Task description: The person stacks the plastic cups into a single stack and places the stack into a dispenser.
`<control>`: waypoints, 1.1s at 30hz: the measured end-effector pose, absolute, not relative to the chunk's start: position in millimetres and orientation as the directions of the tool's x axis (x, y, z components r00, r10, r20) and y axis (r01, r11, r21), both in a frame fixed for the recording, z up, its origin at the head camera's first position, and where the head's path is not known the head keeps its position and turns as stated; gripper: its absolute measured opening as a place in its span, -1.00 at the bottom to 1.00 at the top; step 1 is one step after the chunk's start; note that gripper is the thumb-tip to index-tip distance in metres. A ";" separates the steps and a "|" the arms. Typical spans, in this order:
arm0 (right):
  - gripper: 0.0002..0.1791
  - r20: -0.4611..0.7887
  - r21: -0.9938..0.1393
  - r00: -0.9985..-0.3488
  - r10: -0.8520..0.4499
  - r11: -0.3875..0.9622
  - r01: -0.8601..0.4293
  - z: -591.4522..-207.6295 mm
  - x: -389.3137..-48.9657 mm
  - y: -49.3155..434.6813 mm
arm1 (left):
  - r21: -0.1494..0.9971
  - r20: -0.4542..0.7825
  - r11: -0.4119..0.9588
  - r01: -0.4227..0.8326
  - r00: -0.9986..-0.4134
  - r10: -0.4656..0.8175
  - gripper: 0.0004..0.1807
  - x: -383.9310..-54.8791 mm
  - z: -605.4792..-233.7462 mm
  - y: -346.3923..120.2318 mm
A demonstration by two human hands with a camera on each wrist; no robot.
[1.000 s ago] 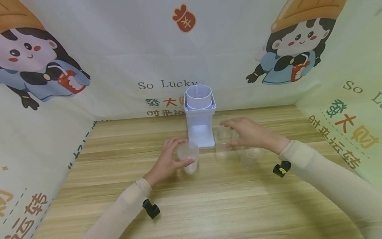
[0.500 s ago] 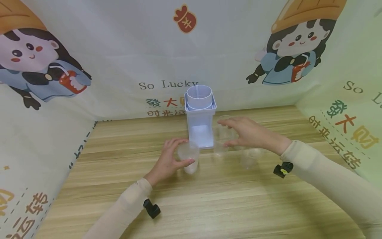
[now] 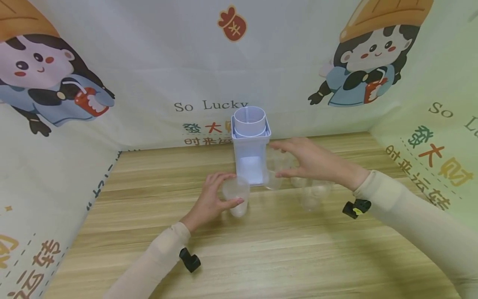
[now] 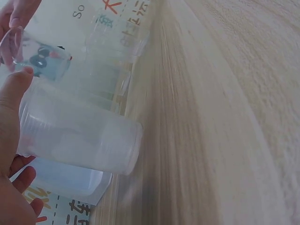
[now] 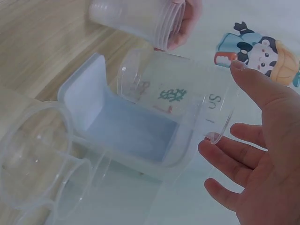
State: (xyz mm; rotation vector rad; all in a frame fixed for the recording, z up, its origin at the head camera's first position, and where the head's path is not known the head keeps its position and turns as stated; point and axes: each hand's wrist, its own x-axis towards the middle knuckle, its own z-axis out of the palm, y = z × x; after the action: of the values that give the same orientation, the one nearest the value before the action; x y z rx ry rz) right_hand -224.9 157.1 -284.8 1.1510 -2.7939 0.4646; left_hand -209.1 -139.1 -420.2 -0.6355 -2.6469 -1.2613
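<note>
My left hand (image 3: 213,200) grips a stack of nested translucent plastic cups (image 3: 236,195) upright, low over the table in front of the white cup dispenser (image 3: 250,143). In the left wrist view, the stack (image 4: 82,129) shows its ridged rims by the thumb. My right hand (image 3: 313,161) holds a single clear plastic cup (image 3: 273,179) by its rim, thumb on one side and fingers on the other. In the right wrist view this cup (image 5: 159,82) is raised and overlaps the dispenser (image 5: 133,129). The dispenser has a round tube on top and an open front bay.
Several more clear cups (image 3: 313,197) stand on the wood-grain table (image 3: 261,257) below my right forearm. In the right wrist view, these cups (image 5: 35,154) are close together beside the dispenser. A printed cloth (image 3: 157,74) hangs behind the table and along both sides.
My right hand has lifted the clear cup and shifted it slightly left and toward the dispenser. My left hand and its stack of cups stay in place.
</note>
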 end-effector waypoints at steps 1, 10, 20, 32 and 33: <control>-0.14 0.190 -0.245 -0.716 -0.672 0.674 -0.697 -283.2 -223.7 156.2 | 0.708 0.301 0.560 0.430 -0.901 0.312 -0.26 -209.1 -420.4 -139.4; -0.16 0.282 -0.202 -0.653 -0.703 0.622 -0.757 -270.4 -220.3 142.9 | 0.706 0.298 0.566 0.425 -0.904 0.307 -0.26 -208.3 -420.9 -140.3; -0.16 0.274 -0.200 -0.612 -0.742 0.579 -0.790 -262.7 -221.5 117.6 | 0.712 0.305 0.551 0.436 -0.898 0.317 -0.28 -208.8 -420.4 -138.0; -0.20 0.310 -0.165 -0.544 -0.780 0.519 -0.839 -275.0 -226.8 91.8 | 0.727 0.297 0.543 0.421 -0.905 0.304 -0.25 -209.7 -421.6 -138.8; -0.20 0.307 -0.165 -0.542 -0.783 0.517 -0.840 -276.5 -227.0 90.5 | 0.729 0.297 0.540 0.421 -0.905 0.305 -0.27 -209.4 -421.4 -138.8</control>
State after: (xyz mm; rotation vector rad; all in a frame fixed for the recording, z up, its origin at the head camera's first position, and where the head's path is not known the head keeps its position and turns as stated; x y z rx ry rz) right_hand -227.0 90.5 -276.5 1.3880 -2.5626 0.4380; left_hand -209.4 -138.8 -421.4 -0.6254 -2.6376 -1.3027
